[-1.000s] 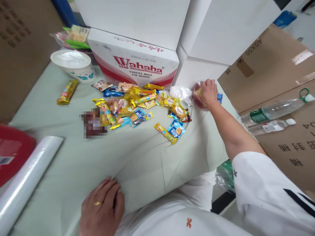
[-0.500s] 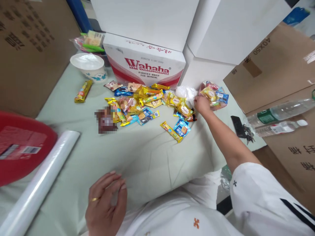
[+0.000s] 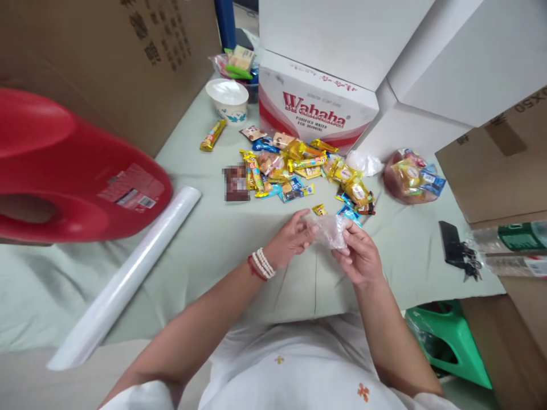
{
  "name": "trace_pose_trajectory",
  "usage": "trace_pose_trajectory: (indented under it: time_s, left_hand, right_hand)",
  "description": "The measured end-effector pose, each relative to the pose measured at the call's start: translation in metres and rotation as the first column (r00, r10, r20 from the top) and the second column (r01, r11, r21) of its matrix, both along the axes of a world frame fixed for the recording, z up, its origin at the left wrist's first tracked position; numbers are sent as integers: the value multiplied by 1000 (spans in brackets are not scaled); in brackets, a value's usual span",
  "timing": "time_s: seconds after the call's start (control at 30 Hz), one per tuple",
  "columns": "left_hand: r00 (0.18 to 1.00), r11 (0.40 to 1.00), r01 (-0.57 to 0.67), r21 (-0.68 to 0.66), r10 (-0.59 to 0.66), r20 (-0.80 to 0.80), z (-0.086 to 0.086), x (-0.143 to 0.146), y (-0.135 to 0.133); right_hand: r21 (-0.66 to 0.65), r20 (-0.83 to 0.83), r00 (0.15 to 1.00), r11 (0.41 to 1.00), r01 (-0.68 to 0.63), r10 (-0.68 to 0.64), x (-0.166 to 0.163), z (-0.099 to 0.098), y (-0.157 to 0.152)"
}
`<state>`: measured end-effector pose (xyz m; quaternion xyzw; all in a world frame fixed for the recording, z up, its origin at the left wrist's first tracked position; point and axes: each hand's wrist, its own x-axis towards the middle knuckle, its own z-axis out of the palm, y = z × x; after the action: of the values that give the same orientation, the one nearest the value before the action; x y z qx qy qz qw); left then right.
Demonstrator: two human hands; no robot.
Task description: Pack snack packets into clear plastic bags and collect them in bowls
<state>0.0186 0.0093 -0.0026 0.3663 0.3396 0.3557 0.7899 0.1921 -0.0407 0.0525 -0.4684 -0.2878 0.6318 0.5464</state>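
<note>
A small clear plastic bag [image 3: 328,229] is stretched between my two hands above the near side of the snack pile. My left hand [image 3: 290,242], with a beaded bracelet at the wrist, pinches its left edge. On the other side my right hand [image 3: 359,251] grips it between thumb and fingers. Just beyond lie several wrapped snacks, among them yellow packets [image 3: 358,191] and a blue packet [image 3: 349,215] partly hidden by the bag. Crumpled whitish plastic [image 3: 365,163] sits behind the pile, and a round bundle of snacks [image 3: 411,177] stands to its right.
A Wahaha water carton [image 3: 316,111] and white boxes rise at the back. A paper bowl [image 3: 231,105] stands back left. On the left are a red container [image 3: 81,165] and a plastic film roll [image 3: 128,273]. A phone [image 3: 451,244], keys and bottles [image 3: 519,236] lie right; a green stool [image 3: 457,341] is below.
My right hand has come back from beside the round bundle, now with a clear bag. My left hand has moved forward from the table's near edge and taken hold of the bag too.
</note>
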Motion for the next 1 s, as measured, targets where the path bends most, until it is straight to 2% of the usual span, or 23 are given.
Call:
trace_pose_trajectory:
  time_s: [0.07,0.2,0.27,0.37,0.4,0.43,0.47,0.53,0.6,0.7,0.83,0.9,1.0]
  left_hand:
    - [999,999,27,28,-28,42,-9,-6,4]
    - [997,988,-67,141,71,-29,-15,-17,8]
    - [977,958,-171,230,196,-87,-13,-19,10]
    - [858,841,-414,349,488,-158,-9,-20,10]
    - [843,829,-434,354,512,-166,-7,-20,9]
    - [866,853,-402,334,472,-165,-6,-20,8]
    - [914,901,-320,293,375,-152,-5,-19,6]
    - [990,980,-96,175,112,-83,-4,-17,1]
    - [999,998,32,58,-33,18,-5,-14,-2]
    - [995,999,10,-32,-6,101,-7,-11,-1]
    - [996,996,-78,33,76,49,-12,-10,4]
    - [994,990,-105,94,107,-24,-14,-9,4]
    - [981,972,-106,210,136,-135,-17,-5,0]
  right_hand:
    - [-25,8,1000,999,20,-19,5,-2,4]
    - [-23,137,985,994,107,-103,23,-4,14]
    - [-5,181,977,993,120,-117,26,-4,14]
    - [88,215,962,984,155,-171,20,-5,11]
    - [133,235,952,977,168,-196,16,-7,10]
    - [180,266,939,968,172,-217,12,-8,8]
    - [223,312,923,962,159,-225,7,-10,7]
    - [293,427,880,953,80,-206,-4,-14,3]
    - [329,535,832,943,-44,-148,-13,-19,-2]
    - [344,620,782,919,-191,-70,-21,-27,-9]
    - [284,643,766,923,-258,16,-15,-35,-15]
    - [240,614,789,952,-191,3,-10,-36,-14]
    - [192,565,820,981,-24,-90,-7,-35,-4]
